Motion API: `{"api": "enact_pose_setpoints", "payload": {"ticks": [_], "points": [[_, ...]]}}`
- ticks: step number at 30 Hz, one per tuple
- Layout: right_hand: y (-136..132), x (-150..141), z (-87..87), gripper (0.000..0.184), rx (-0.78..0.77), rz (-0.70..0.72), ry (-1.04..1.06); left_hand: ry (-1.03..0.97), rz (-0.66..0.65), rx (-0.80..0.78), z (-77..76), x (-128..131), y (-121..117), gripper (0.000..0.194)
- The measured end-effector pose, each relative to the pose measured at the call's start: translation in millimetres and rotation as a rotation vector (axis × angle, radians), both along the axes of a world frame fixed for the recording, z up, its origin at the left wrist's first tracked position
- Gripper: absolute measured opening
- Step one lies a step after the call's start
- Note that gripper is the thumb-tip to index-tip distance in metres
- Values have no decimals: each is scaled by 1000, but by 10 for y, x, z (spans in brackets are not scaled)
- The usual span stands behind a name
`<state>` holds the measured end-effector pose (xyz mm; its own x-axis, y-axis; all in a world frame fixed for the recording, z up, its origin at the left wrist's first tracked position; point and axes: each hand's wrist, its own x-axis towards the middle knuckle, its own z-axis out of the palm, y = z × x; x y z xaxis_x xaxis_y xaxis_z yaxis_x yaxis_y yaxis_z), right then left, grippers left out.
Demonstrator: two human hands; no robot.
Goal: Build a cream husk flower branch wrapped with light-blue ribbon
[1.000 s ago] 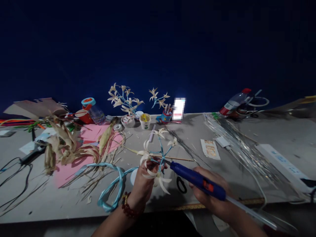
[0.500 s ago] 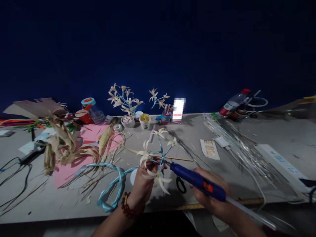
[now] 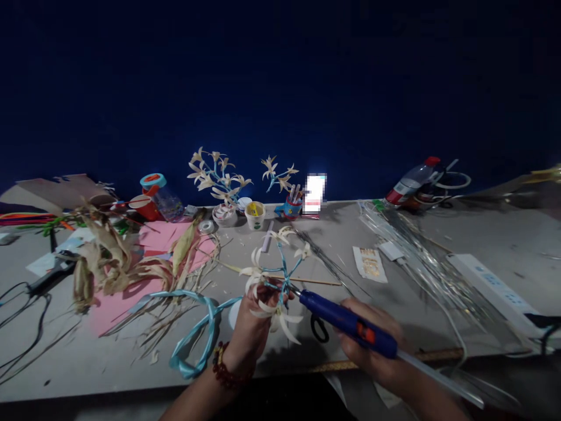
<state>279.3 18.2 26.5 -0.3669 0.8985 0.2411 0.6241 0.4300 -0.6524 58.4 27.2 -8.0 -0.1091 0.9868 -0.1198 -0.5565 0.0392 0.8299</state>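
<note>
The main risk is a burn: a dark blue glue gun with an orange mark (image 3: pixel 346 321) has its metal nozzle right beside the fingers of the left hand (image 3: pixel 252 324). A small slip of the right hand (image 3: pixel 372 333), closed around the gun's body, could bring the nozzle onto skin. If it is hot, excess glue could also run down onto a fingertip or mark a petal. The left hand pinches the spray of cream, narrow-petalled flowers on turquoise-wrapped stems (image 3: pixel 286 270) near its base, over the middle of the grey table (image 3: pixel 131 374), towards the front edge. Such a narrow hold might let the stems twist if the nozzle pushes against them; the contact itself is hard to make out in this dim light. The long translucent glue stick (image 3: pixel 438 377) juts from the gun's rear beyond the front edge, where a knock could swing the nozzle.

Compared with the earlier frame, little differs. The camera view shifts slightly, so the table's things appear a touch further left, including the coiled turquoise ribbon (image 3: pixel 212 327) near the front edge. Both grips look the same, and the nozzle remains at the stem joint.
</note>
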Motion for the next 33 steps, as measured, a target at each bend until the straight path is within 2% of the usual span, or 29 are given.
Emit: {"api": "enact_pose_setpoints", "payload": {"ticks": [8, 17, 23, 28, 33], "points": [[8, -12, 19, 41, 23, 10, -6, -47, -1, 5, -22, 4, 17, 22], [15, 27, -74, 30, 72, 13, -12, -20, 3, 28, -43, 6, 16, 15], [19, 33, -98, 41, 115, 19, -12, -29, 23, 9, -20, 18, 23, 17], [19, 22, -94, 35, 126, 39, 32, -47, 28, 16, -23, 13, 27, 19], [24, 17, -90, 37, 123, 59, 63, -46, 33, 3, -33, 10, 30, 20]]}}
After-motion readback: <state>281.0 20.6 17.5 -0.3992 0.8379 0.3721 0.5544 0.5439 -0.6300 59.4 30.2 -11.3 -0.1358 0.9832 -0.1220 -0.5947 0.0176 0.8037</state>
